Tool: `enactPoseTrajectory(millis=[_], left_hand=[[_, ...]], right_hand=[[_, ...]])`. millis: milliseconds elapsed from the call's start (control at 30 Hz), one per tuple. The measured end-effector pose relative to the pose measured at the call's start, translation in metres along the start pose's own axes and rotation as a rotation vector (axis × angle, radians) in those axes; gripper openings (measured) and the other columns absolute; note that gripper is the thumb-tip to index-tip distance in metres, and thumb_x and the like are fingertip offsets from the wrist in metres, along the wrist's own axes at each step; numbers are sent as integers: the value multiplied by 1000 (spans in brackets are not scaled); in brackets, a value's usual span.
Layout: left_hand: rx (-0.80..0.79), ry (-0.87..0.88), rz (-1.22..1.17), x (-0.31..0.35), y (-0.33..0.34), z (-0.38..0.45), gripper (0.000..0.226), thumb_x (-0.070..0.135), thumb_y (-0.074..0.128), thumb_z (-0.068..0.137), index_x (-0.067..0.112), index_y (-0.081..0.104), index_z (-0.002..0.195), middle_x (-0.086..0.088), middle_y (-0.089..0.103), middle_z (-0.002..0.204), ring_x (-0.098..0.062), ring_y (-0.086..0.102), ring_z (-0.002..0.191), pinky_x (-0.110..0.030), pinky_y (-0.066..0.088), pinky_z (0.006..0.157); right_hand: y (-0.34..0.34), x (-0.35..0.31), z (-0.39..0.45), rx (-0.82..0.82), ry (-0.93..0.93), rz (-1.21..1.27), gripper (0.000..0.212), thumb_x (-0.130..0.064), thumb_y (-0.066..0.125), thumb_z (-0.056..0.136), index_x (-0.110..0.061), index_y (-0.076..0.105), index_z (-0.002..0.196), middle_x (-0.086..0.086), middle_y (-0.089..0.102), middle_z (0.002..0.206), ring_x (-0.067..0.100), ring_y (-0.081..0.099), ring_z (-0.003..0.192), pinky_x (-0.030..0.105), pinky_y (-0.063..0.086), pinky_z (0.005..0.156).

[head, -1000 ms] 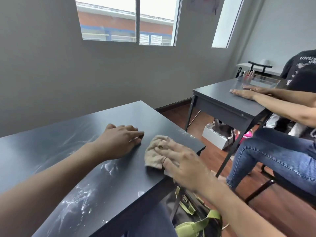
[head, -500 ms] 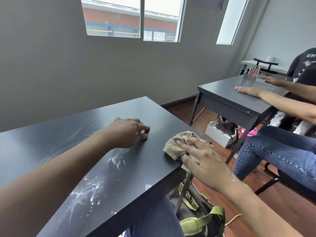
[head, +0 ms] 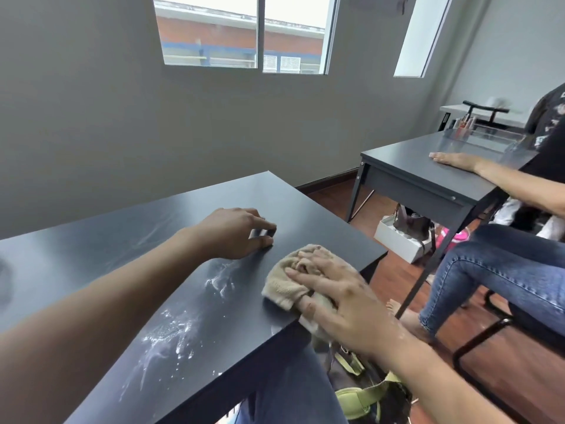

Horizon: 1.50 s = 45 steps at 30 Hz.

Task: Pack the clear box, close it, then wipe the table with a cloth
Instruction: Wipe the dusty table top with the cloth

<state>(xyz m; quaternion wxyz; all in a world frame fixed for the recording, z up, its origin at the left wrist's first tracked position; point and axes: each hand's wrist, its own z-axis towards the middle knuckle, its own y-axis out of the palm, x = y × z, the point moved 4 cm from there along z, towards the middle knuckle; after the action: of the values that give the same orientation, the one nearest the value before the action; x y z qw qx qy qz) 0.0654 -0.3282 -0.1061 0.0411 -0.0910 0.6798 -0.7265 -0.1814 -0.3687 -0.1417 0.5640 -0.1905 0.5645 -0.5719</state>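
Note:
My right hand lies flat on a crumpled beige cloth and presses it onto the dark table at the near right edge. Part of the cloth hangs over that edge. My left hand rests on the tabletop just left of the cloth, fingers curled, with nothing in it. White powdery smears streak the table below my left forearm. No clear box shows on my table.
Another person sits at the right with a hand on a second dark table, which bears a clear box. A bag with green straps lies on the floor by my knee. A white box stands under the other table.
My right hand slid the cloth out to the table's right corner, then back along the near edge. The fingers of my left hand curled in a little.

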Motion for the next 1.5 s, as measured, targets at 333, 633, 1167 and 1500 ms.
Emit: enactPoseTrajectory(millis=[333,633,1167,1500], left_hand=[[-28,-13,-41,-6,-7,-5,44,64,51,93,47,61,133,17,63,127,-16,59,119,-38,45,100],[29,-204,-60,-73,-25,-69,48,63,39,100,44,54,141,15,51,151,-12,47,140,-41,28,110],[26,-592,-81,-179,-32,-180,47,47,40,104,32,49,148,6,53,151,-21,47,140,-38,36,115],[167,-616,-144,-178,-45,-219,45,39,44,105,29,45,150,6,69,132,-29,57,127,-39,43,107]], right_hand=[[25,-50,-9,-3,99,-77,59,-76,28,90,-60,37,146,-15,25,166,11,7,157,42,7,128],[-3,13,40,-27,264,-119,44,-64,34,99,-54,49,139,-9,35,162,20,19,156,54,7,126],[37,-41,93,-220,93,-161,50,-60,31,100,-57,29,150,-5,19,169,12,6,157,42,5,129],[59,-111,79,-428,-256,-123,46,-57,26,104,-71,14,146,-33,-1,165,-7,-15,152,35,-10,126]])
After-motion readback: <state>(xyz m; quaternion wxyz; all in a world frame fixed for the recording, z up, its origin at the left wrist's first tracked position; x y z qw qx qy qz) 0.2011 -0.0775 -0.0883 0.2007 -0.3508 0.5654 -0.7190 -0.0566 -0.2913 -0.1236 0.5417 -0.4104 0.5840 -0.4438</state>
